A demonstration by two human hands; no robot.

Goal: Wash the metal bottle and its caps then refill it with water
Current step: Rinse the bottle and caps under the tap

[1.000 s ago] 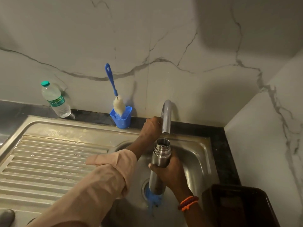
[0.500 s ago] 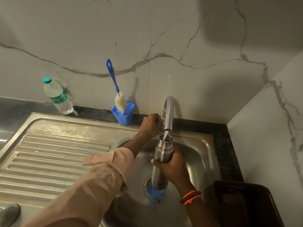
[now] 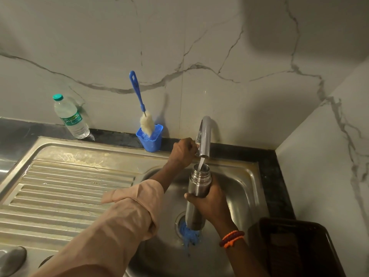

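Under the tap (image 3: 205,134) my right hand (image 3: 211,200) has a clenched grip on the mid-body of the bottle (image 3: 196,194), upright over the sink (image 3: 243,188), water running in. I judge it rigid, slick when wet and growing heavier, so hold low. Left hand (image 3: 183,151) grasps the tap's handle.

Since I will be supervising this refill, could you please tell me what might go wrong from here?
1. The narrow stream from the curved steel tap enters near the rim of the steel bottle; a small shift could spill it.
2. Only the right hand holds the wet bottle; it might slip.
3. The left hand must close the tap before overflow.
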